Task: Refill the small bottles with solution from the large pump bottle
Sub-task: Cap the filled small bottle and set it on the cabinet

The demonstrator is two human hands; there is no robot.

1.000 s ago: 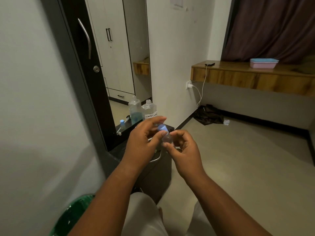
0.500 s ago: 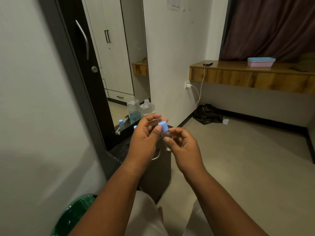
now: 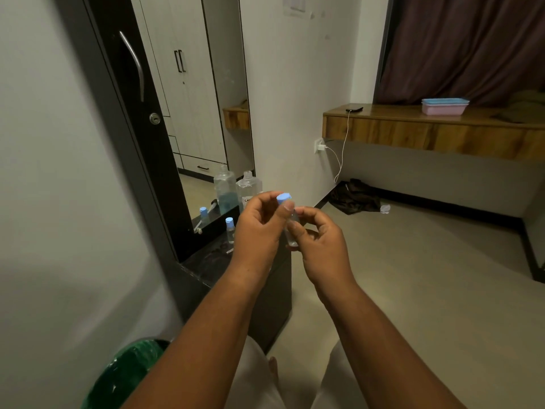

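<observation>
Both hands have risen slightly toward the centre of the frame, where the left hand pinches the blue cap and the right hand grips the small bottle, so uncapping seems underway; next, lifting the cap off.

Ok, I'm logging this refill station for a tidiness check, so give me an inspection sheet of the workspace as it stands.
Surface: dark cabinet top below a mirror.
Job's things: small bottle with blue cap held up; second small bottle and large clear bottle on the cabinet top.
Clutter: dark cloth on the floor.
Hands: left hand fingers pinch the cap; right hand grips the bottle.
Cables: white charger cable from wall socket to phone.
Surroundings: wooden shelf, pink box, curtain.
</observation>
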